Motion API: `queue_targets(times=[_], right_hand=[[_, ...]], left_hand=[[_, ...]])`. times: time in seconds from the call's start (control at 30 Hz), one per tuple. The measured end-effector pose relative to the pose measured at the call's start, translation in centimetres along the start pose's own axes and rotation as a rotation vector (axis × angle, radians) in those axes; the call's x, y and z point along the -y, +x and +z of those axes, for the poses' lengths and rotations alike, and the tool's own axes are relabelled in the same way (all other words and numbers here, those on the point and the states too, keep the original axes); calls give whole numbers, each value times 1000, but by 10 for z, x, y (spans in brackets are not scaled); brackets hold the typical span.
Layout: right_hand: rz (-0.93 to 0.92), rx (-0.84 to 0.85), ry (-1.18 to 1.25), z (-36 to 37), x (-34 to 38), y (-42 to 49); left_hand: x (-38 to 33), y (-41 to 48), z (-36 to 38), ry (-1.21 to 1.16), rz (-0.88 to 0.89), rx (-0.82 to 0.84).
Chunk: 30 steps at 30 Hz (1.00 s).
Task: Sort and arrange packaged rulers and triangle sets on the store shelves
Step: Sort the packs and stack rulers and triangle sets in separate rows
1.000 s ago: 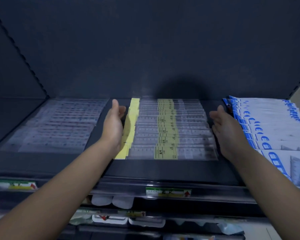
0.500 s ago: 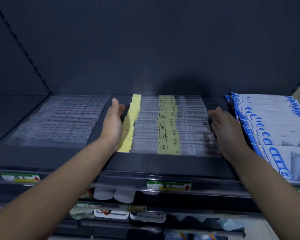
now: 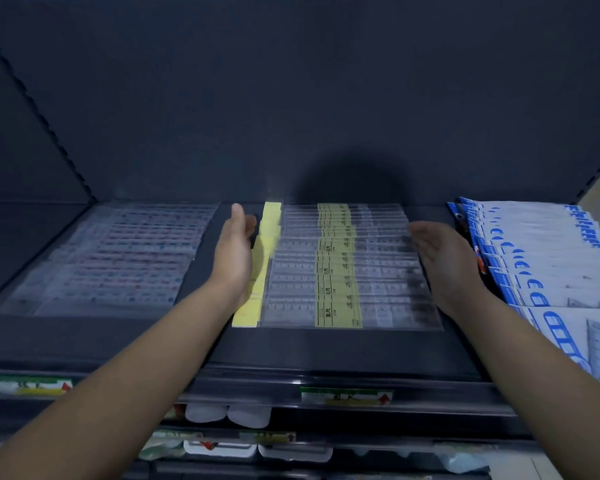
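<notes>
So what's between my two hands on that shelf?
In the head view, the row of clear, yellow-labelled ruler packs lies between the left hand and the right hand.

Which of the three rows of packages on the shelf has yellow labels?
The middle row of clear ruler packs; the left clear row and the right blue-and-white row show no yellow.

The shelf [image 3: 326,348] in front of you is a dark deck with a dark back panel. You have three groups lying directly on it.

- **Left:** clear ruler packs with red and blue print [image 3: 111,258], overlapped front to back.
- **Centre:** clear ruler packs with yellow labels [image 3: 336,271], overlapped the same way, with yellow card ends along their left edge.
- **Right:** blue-and-white packs [image 3: 541,265], shingled.

Bare dark strips separate the groups. The front rail carries a centre price label [image 3: 347,396] and a left price label [image 3: 30,384].
</notes>
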State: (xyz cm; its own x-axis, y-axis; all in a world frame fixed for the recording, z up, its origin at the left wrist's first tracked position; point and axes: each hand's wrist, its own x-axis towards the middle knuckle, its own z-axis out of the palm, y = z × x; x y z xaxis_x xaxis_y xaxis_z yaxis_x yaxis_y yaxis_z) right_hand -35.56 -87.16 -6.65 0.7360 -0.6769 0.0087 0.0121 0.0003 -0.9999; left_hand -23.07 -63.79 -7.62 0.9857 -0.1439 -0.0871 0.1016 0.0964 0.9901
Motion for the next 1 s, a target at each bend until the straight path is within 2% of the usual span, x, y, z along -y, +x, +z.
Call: queue_targets(times=[0.1,0.17,0.27,0.33,0.53,0.77,1.0], right_hand=[[-4,-2,45,3,-1,0],[-47,-19,-54,0,0,6],[-45,-71,-23,-4,-2,16],[-73,-24,-108,-2,-2,18],[2,-63,25,13,-3,28],[-92,-96,-137,10,-4,46],[-25,-108,63,19,-5,45]], left_hand=[[0,3,-3,-79,-9,-7],[-1,7,-4,-116,-3,-13],[-2,14,-1,-102,0,-12],[-3,20,2,-62,-6,-6],[-3,32,9,-38,4,41],[-7,49,11,-57,5,3],[-2,52,14,-30,24,21]])
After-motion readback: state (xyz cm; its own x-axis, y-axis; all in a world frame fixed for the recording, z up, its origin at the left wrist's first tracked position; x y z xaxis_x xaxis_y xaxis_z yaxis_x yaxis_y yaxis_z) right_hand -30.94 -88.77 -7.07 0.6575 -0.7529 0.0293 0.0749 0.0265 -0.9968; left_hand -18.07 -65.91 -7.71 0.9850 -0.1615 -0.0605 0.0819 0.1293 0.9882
